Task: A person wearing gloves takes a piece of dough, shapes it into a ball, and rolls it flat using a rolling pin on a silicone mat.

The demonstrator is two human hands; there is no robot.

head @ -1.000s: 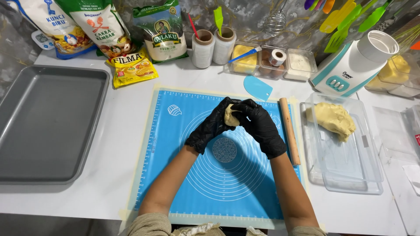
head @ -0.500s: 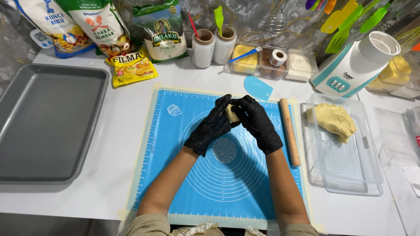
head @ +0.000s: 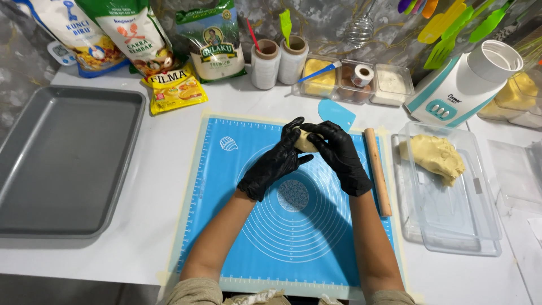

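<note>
Clear plastic tub (head: 451, 226), right of mat: one lump of pale yellow dough (head: 433, 156) at its far end, rest of the tub bare. Three small clear containers in a row at the back: the left one (head: 319, 79) holds a yellow fat with a blue spatula stuck in it, the middle one (head: 355, 85) a roll of tape over something brown, the right one (head: 391, 83) a white powder. Grey baking tray (head: 62, 164) at far left, nothing in it. Another clear tub (head: 516, 96) at the far right edge with more yellow stuff (cut off by the frame).

Counts: three big bags (head: 127, 34) standing along the back wall, one small yellow packet (head: 175, 89) lying flat in front of them. Two white rolls (head: 279, 61) upright, side by side. One wooden rolling pin (head: 377, 171) along the mat's right edge. One light blue scraper (head: 336, 113) just beyond the mat. One white and teal appliance (head: 466, 82).

Small dough piece (head: 306, 139): held above the far end of the blue silicone mat (head: 226, 226), between both black-gloved hands. Left hand (head: 275, 164) cups it from below and left, fingers curled up around it. Right hand (head: 341, 155) closes over it from the right, fingertips on top. Only a sliver of dough shows between the gloves.
</note>
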